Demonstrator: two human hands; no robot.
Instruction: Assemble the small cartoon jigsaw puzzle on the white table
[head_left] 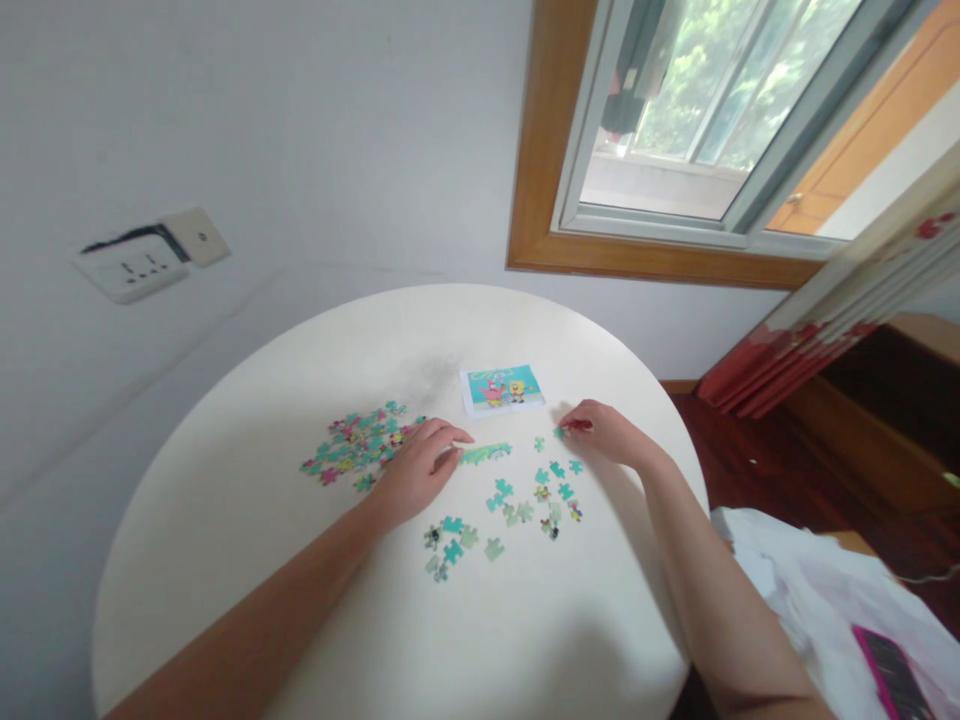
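The right hand (604, 432) rests on the round white table (247, 560) with its fingertips pinched narrowly on a small teal puzzle piece (559, 432), which lies at the tabletop just below the reference picture (502, 389). The left hand (420, 468) lies palm down, fingers loosely curled and stretched toward the right; its fingertips touch the left end of a joined strip of green pieces (486, 453), pressing on it rather than closing around it. That strip lies between the two hands, flat on the table.

Just behind the left hand's knuckles sits a heap of unsorted pieces (358, 446), pink, teal and yellow, partly hidden by the hand's far edge. In front of both hands, nearer the person, loose pieces (517, 505) lie scattered singly and in small joined clusters, teal and pale green, well clear of the forearms. Nothing lies between the right hand's pinched piece and the green strip apart from one small stray piece.

Beyond the table a wall socket (139, 267) is fixed to the white wall, and a wood-framed window (540, 180) stands at the upper right. A white plastic bag (817, 590) lies off the table's right edge, near the right elbow.
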